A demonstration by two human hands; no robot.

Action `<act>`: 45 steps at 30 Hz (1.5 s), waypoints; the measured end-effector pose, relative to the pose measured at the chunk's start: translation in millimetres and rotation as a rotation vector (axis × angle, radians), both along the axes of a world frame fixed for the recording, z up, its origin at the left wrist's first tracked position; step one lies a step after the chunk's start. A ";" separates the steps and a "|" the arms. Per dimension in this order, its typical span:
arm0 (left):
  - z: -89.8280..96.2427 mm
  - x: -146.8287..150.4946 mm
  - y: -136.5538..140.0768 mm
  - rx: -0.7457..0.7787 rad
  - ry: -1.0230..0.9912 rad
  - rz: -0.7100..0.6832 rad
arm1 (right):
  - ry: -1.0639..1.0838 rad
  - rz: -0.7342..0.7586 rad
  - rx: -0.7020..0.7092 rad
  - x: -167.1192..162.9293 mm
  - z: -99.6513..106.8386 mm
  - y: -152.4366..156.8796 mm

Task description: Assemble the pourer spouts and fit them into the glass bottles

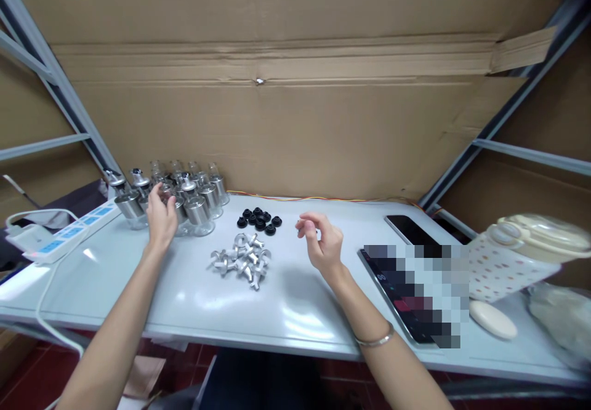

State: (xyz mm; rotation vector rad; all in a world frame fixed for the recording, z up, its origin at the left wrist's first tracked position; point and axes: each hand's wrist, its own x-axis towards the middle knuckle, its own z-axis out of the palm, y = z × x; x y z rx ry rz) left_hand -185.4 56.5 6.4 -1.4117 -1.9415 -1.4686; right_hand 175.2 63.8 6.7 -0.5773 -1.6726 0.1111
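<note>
My left hand [162, 218] is at the cluster of glass bottles with metal sleeves [198, 210] on the left of the table. Its thumb and fingers are apart, close to a bottle neck [167, 191]; whether they touch it I cannot tell. Some bottles carry metal spout tops [140, 179], while others have bare glass necks. My right hand [324, 242] hovers over the middle of the table with curled fingers, and a small bit of something shows at the fingertips. Between the hands lie several black stoppers [260, 219] and a heap of silvery spout parts [242, 259].
A white power strip [71, 233] with a plugged-in charger and cable borders the left side. On the right lie a tablet [392, 296], a phone [413, 231], a dotted container [503, 256], a white oval object [493, 319] and a plastic bag [561, 317]. Cardboard [323, 133] closes the back.
</note>
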 end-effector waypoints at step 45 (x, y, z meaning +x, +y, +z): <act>62.2 138.9 -34.1 0.276 -0.061 -0.649 | 0.057 -0.020 -0.081 3.8 5.2 0.8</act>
